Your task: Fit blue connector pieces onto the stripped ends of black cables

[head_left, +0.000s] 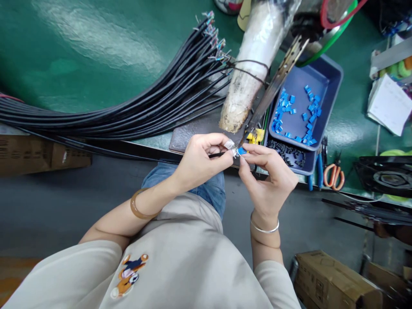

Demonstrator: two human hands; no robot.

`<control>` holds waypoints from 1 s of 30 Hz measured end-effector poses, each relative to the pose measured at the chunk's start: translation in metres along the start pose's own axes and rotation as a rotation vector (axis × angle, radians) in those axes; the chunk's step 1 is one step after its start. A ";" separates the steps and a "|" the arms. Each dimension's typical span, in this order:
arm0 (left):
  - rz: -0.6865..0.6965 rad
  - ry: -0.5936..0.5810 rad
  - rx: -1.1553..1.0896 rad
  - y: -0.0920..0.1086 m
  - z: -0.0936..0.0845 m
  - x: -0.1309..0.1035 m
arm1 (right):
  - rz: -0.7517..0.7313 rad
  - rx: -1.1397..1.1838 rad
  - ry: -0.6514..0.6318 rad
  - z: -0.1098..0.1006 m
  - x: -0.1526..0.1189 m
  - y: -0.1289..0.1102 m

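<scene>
My left hand [209, 159] pinches the end of a black cable [216, 155], whose thin stripped wires stick out toward the right. Fingers of my right hand [268, 174] are closed on a small blue connector [241, 151] at those wire ends. Just above the fingertips comes down the tip of a slanted metal arm [267, 98], close to the connector. Behind it a yellow part [255, 136] sits at the bench edge. How far the wires reach into the connector is too small to tell.
A bundle of black cables [154, 103] lies across the green bench [96, 51]. A wrapped white tube [249, 64] hangs ahead. On the right are a blue tray [334, 90] of blue connectors, a tray with black pieces [288, 154], orange-handled scissors [334, 176] and papers [391, 103].
</scene>
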State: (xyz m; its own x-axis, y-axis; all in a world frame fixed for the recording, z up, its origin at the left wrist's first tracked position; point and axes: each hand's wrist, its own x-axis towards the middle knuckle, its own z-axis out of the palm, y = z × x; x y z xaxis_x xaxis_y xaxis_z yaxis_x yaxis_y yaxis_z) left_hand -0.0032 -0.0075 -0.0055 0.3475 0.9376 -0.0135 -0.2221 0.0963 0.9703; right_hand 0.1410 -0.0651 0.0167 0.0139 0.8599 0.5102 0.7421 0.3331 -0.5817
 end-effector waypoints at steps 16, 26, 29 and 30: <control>-0.019 0.035 0.067 0.000 0.002 -0.002 | -0.039 -0.072 -0.026 -0.002 0.004 -0.002; -0.029 0.063 0.032 0.005 0.005 0.001 | -0.041 -0.061 -0.001 -0.003 0.007 -0.003; -0.030 0.061 0.026 0.008 0.005 0.000 | -0.047 -0.062 -0.001 -0.004 0.007 -0.004; -0.030 0.062 0.027 0.008 0.005 0.000 | -0.049 -0.066 -0.003 -0.004 0.007 -0.004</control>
State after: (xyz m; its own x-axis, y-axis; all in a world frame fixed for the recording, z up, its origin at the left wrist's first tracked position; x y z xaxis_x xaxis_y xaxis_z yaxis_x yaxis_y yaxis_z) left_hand -0.0005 -0.0079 0.0033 0.2963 0.9534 -0.0572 -0.1869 0.1167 0.9754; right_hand 0.1404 -0.0622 0.0253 -0.0257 0.8446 0.5348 0.7844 0.3487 -0.5130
